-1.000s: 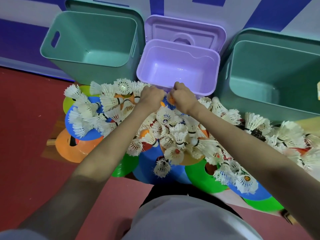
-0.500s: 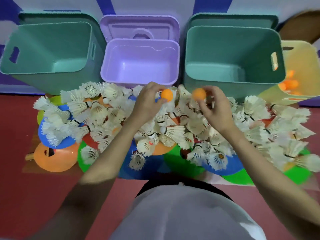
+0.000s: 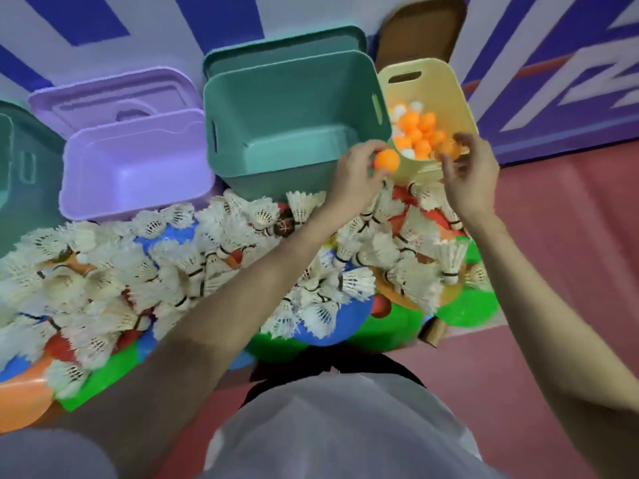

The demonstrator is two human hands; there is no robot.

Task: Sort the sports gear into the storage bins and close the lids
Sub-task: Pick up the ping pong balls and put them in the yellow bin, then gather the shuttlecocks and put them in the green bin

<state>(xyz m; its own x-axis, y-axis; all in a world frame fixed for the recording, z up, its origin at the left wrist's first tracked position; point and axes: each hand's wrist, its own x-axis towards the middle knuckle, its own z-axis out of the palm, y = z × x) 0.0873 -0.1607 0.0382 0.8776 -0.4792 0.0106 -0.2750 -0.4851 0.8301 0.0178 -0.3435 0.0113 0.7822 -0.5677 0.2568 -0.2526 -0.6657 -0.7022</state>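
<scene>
My left hand [image 3: 356, 174] pinches an orange ping-pong ball [image 3: 387, 160] at the near rim of the yellow bin [image 3: 446, 84]. My right hand [image 3: 472, 174] holds a second orange ball [image 3: 449, 146] over that bin's front edge. Inside the yellow bin lie several orange and white balls [image 3: 416, 127]. A wide heap of white shuttlecocks [image 3: 193, 261] covers coloured flat cones [image 3: 332, 326] on the floor in front of the bins.
An open green bin [image 3: 290, 95] stands left of the yellow one, its lid leaning behind it. An open purple bin [image 3: 138, 164] with its lid propped up is further left. Part of another green bin [image 3: 20, 174] shows at the left edge. A red floor [image 3: 560, 243] lies to the right.
Both hands have lifted an orange ball each from the pile and carried them right to the yellow bin. My view has swung right with them.
</scene>
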